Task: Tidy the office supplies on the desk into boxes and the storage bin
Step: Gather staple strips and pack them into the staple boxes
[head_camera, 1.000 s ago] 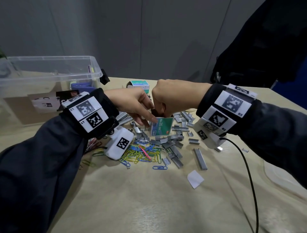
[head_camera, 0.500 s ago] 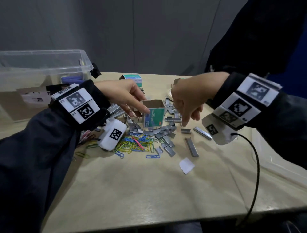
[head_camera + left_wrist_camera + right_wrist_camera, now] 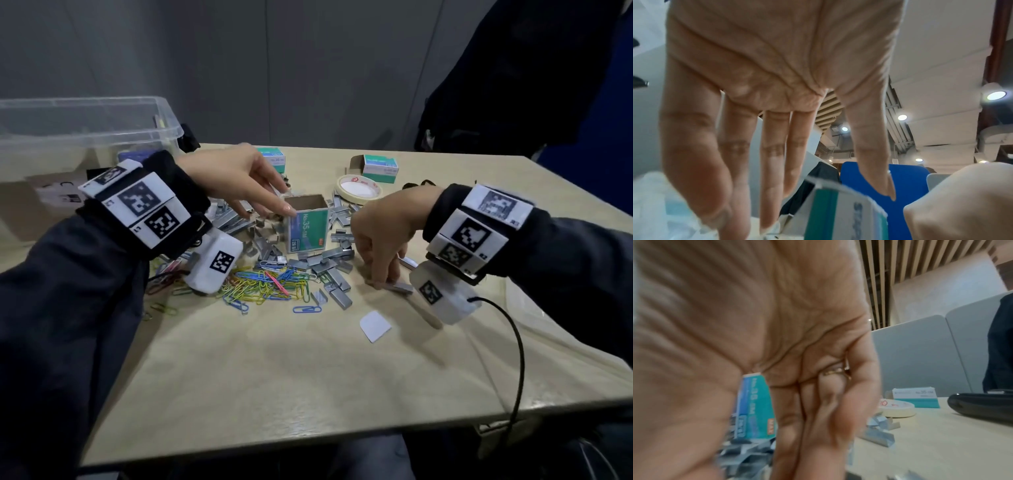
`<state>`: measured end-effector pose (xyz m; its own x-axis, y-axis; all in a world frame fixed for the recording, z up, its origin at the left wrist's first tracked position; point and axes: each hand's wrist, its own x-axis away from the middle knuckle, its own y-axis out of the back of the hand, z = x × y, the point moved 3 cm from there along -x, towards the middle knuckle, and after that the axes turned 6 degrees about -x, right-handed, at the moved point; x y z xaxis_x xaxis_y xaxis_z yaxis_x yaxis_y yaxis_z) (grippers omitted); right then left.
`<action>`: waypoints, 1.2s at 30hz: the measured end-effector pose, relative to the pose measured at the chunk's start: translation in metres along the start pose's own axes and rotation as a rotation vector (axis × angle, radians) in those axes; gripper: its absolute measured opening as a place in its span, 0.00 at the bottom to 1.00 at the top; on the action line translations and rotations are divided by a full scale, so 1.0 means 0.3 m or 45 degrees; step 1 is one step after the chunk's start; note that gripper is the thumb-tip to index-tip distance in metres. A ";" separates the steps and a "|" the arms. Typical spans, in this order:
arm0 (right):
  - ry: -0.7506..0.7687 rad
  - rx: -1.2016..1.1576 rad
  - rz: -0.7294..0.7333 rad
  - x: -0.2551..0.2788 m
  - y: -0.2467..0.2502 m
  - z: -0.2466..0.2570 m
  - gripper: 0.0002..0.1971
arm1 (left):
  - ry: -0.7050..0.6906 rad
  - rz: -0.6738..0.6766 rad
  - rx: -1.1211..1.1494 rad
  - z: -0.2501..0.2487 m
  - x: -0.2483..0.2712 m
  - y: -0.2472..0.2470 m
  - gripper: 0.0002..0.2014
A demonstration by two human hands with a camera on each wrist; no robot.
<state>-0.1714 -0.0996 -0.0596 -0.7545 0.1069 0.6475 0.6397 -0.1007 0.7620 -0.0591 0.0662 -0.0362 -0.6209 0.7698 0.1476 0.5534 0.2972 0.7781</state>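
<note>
A green and white staple box stands upright with its top open, amid loose staple strips. My left hand holds its near left corner, thumb in front and fingers behind the rim. Right of the box, my right hand reaches down, and its fingertips pinch one end of a staple strip that lies flat on the desk. Coloured paper clips are heaped in front of the box.
A clear storage bin stands at the back left. Two more staple boxes and a tape roll lie behind the pile. A white paper scrap lies nearer me. A black cable trails from my right wrist.
My right hand left the top of the staple box and moved right and down onto a staple strip on the desk. My left hand stayed on the box.
</note>
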 end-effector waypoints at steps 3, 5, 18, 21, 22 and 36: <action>0.081 0.037 -0.148 0.005 -0.001 0.006 0.08 | 0.005 -0.064 -0.010 -0.012 0.019 0.022 0.30; 0.099 0.007 -0.212 0.010 0.006 0.002 0.11 | -0.004 -0.117 -0.023 -0.021 0.028 0.028 0.26; 0.232 -0.701 -0.218 0.023 0.072 -0.084 0.03 | -0.157 -0.669 0.082 -0.081 0.053 0.045 0.15; 0.413 -0.998 -0.288 0.054 0.105 -0.109 0.05 | -0.249 -0.684 0.090 -0.122 0.081 0.036 0.10; 0.474 -1.104 -0.329 0.069 0.122 -0.117 0.07 | -0.271 -0.665 0.092 -0.133 0.090 0.031 0.09; 0.996 -1.796 -0.879 0.088 0.148 -0.043 0.10 | -0.267 -0.304 0.444 -0.158 0.097 -0.020 0.12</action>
<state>-0.1649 -0.1140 -0.0087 -0.9669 0.0807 -0.2419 -0.0851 -0.9963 0.0082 -0.1065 0.0601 -0.0077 -0.6479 0.7436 -0.1651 0.5843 0.6243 0.5185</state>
